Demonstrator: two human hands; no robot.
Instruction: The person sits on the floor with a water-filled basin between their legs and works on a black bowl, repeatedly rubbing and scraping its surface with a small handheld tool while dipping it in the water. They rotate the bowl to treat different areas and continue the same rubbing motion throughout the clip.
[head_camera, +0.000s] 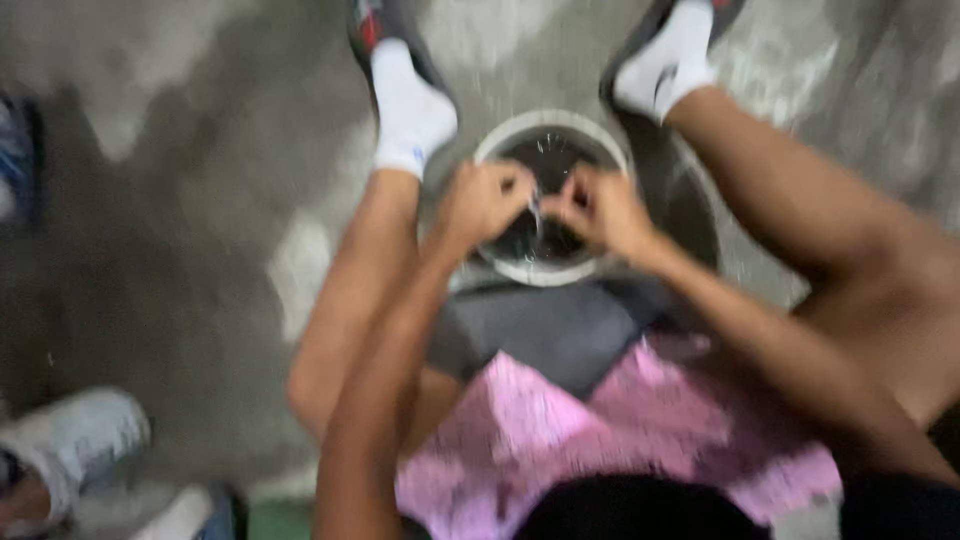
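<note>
Blur: the whole head view is smeared by motion, so fine detail cannot be read anywhere.
Left hand: seen curled over the near-left rim of the bowl, fingers drawn in toward the thumb; something small seems to be pinched, but what it is cannot be told.
Right hand: seen curled the same way, just beside the left hand, the 2 held close together over the bowl; its grip seems closed on the same small thing.
Thing between the hands: a thin pale sliver is glimpsed where the fingertips meet; its kind is lost to the blur.
Bowl: a round pale-rimmed bowl is set on the floor between the 2 feet, its dark inside flecked with small bright specks; the near rim is partly covered by the hands.
Feet: 2 white socks in dark sandals are placed on either side of the bowl; the sandal tops are cut off by the upper edge.
Cloth: a grey cloth and a pink patterned cloth are draped below the bowl; the pattern cannot be made out.
Floor: grey concrete with pale patches.
Edges: a pale shoe is cut off at lower left and a blue shape at far left; neither is identifiable further.
Packages, labels, signs: no marking is legible.
</note>
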